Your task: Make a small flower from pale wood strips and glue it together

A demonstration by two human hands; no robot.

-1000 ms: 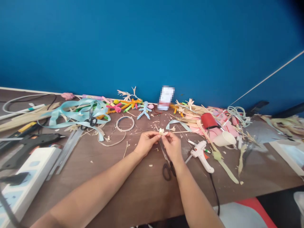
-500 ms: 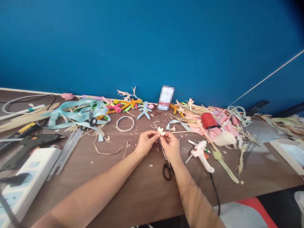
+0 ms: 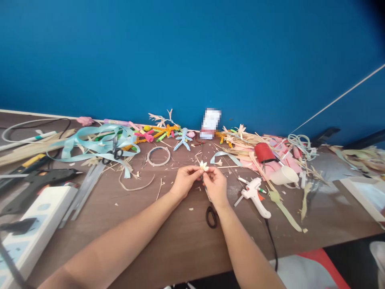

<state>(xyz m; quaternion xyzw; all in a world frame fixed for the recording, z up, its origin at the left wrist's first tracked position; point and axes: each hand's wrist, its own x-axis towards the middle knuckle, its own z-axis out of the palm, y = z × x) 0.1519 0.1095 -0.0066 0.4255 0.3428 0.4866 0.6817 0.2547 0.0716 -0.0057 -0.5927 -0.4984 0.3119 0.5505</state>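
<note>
My left hand (image 3: 184,182) and my right hand (image 3: 215,185) meet over the middle of the brown table (image 3: 168,241). Both pinch a small cream leaf flower (image 3: 204,165) between their fingertips, its pointed petals sticking up. Black-handled scissors (image 3: 211,212) lie on the table right under my right hand and wrist, blades partly hidden. A white glue gun (image 3: 254,193) lies just right of my right hand.
Pale blue ribbon (image 3: 99,142) with scissors on it lies back left, beside a black glue gun (image 3: 42,180) and a white power strip (image 3: 33,228). Coloured pipe-cleaner figures (image 3: 164,134), a tape ring (image 3: 158,156), dried leaf strips (image 3: 240,140), a red cup (image 3: 264,152) and a white cup (image 3: 285,175) lie around.
Both hands have drifted slightly left and away with the flower, still pinched between them. A thin curled strip left of the hands has shifted a little.
</note>
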